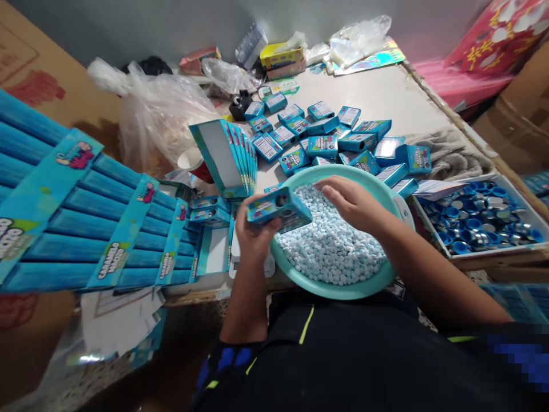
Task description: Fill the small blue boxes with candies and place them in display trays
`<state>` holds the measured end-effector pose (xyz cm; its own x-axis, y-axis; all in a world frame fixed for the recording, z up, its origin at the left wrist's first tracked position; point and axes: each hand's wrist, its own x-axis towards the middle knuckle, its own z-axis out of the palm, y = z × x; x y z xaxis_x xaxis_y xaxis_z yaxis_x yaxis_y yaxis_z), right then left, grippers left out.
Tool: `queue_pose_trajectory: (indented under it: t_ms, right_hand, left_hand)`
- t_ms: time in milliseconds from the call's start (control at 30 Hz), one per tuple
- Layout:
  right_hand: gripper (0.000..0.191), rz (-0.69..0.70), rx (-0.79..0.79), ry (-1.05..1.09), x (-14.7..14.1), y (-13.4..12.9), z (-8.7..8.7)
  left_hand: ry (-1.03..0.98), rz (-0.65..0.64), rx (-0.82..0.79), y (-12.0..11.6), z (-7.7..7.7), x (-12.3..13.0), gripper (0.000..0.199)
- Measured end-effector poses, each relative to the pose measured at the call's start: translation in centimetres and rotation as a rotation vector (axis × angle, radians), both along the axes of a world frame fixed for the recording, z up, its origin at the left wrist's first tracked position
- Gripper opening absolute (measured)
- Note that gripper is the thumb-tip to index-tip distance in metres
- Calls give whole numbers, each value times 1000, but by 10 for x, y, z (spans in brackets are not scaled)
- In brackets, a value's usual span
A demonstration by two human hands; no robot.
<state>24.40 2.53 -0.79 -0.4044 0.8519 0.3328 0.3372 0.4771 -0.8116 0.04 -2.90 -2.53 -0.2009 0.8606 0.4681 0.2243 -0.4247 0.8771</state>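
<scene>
The left grip (pixel 255 234) is closed around one small blue box (pixel 278 210), held just above the left rim of one round teal basin (pixel 338 289). The right grip (pixel 351 200) is open, its fingers loosely curved over the heap of pale blue candies (pixel 330 246) that fills the basin; whether they touch the candies I cannot tell. The basin stands at the near edge of the desk (pixel 343 97). At 12 o'clock from it lie about thirty loose blue boxes (pixel 321 146), too overlapped to count exactly. At 11 o'clock stands one open carton (pixel 223 154) of upright blue packets. At 3 o'clock sits one tray (pixel 480 214) of blue and silver caps. At 9 o'clock spread long blue display strips (pixel 86 212), and at 10 o'clock slumps one clear plastic bag (pixel 163 120).
</scene>
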Motion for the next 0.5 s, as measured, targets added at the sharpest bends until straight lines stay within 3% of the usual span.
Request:
queue_pose_trajectory:
  t_ms: [100, 233, 400, 500]
  right_hand:
    - [34, 87, -117, -371, 2, -1, -7]
    - [37, 260, -249, -726, 2, -3, -14]
    - [41, 321, -148, -830, 0, -4, -24]
    - [39, 372, -59, -854, -1, -4, -29]
  left_hand:
    - [-70, 173, 34, -15, 3, -45, 47]
    - [-113, 176, -167, -30, -3, -99, 42]
    - [37, 86, -417, -19, -29, -117, 39]
    - [20, -26, -402, -16, -33, -117, 55]
